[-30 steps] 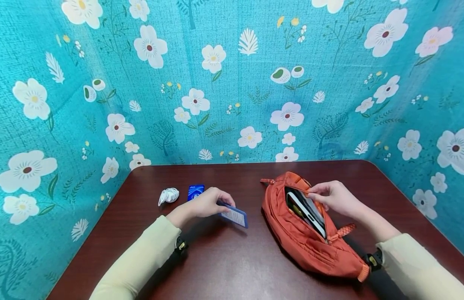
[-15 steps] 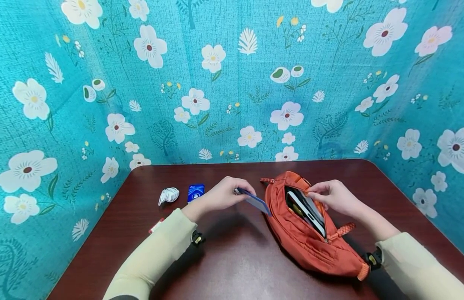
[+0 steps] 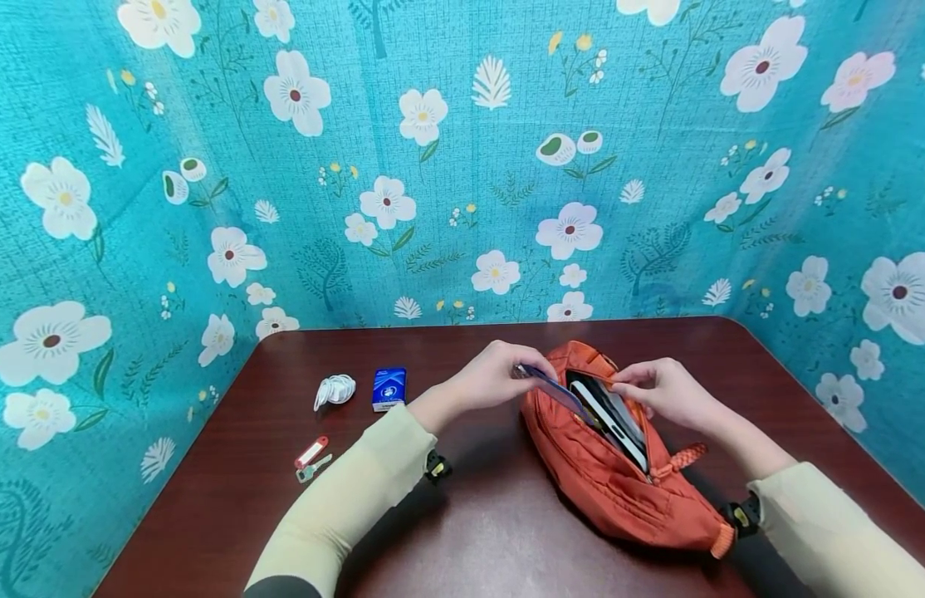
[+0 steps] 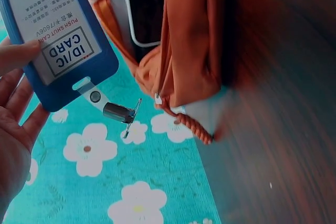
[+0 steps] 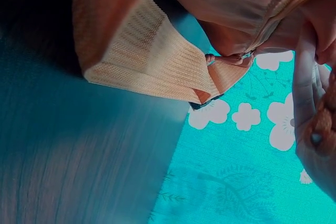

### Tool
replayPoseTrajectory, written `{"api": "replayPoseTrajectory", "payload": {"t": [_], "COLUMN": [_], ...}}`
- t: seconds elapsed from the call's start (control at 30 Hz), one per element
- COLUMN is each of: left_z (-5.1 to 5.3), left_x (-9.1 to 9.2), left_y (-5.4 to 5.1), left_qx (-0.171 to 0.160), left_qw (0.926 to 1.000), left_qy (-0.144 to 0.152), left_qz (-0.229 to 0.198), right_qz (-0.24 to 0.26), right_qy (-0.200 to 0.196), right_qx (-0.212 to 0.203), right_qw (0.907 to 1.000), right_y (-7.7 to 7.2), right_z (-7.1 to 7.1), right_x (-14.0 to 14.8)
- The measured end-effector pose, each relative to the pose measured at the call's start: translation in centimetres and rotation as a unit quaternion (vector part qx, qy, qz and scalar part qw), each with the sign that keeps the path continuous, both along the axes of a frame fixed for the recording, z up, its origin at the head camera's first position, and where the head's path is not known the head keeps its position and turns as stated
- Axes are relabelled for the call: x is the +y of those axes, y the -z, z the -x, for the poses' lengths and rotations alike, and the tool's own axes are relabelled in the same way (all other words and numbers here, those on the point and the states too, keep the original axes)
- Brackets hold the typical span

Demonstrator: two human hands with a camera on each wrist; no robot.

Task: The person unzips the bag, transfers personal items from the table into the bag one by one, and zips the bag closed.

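My left hand (image 3: 500, 378) pinches a blue ID card holder (image 4: 60, 40) between thumb and fingers. A clear strap with a metal clip (image 4: 119, 113) hangs from the holder's slotted end. In the head view the holder's far end overlaps the open mouth of an orange waist bag (image 3: 582, 473). My right hand (image 3: 668, 390) pinches the far edge of that opening and holds it apart. A phone (image 4: 144, 6) with a pale frame shows inside the bag, next to other dark items that I cannot make out. The bag's webbing strap (image 5: 152, 51) fills much of the right wrist view.
On the left of the dark wooden table (image 3: 462, 531) lie a coiled white cable (image 3: 335, 390), a blue packet (image 3: 389, 389), and a key (image 3: 313, 469) with a red tag (image 3: 310, 451). A flowered turquoise cloth (image 3: 433, 191) hangs behind the table.
My left hand has carried the card holder rightward from above the table to the bag's opening. The key and red tag have come into view. My right hand keeps its hold on the bag's edge.
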State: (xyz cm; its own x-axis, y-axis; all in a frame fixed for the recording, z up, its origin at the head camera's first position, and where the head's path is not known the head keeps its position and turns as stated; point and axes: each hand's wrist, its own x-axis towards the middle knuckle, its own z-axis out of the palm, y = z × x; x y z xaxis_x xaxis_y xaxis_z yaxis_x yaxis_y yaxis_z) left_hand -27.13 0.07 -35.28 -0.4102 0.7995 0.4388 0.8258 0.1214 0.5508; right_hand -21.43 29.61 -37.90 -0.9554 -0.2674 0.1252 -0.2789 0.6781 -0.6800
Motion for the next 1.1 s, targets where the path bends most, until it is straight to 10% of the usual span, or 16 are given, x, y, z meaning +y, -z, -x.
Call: {"api": "replayPoseTrajectory", "payload": {"t": [0.7, 1.1], "left_z": [-0.6, -0.3], "left_x": [5.0, 6.7], "left_y": [2.8, 4.6], "left_qx": [-0.007, 0.053], "left_qw": [0.9988, 0.9973], "left_qy": [0.037, 0.045], "left_qz": [0.031, 0.023], "right_qz": [0.008, 0.000], "right_qy": [-0.006, -0.008], "right_qx": [0.005, 0.009], "right_qw": [0.9999, 0.9999], "right_y": [-0.2, -0.2], "right_z": [0.1, 0.0], "right_x": [-0.2, -0.5]}}
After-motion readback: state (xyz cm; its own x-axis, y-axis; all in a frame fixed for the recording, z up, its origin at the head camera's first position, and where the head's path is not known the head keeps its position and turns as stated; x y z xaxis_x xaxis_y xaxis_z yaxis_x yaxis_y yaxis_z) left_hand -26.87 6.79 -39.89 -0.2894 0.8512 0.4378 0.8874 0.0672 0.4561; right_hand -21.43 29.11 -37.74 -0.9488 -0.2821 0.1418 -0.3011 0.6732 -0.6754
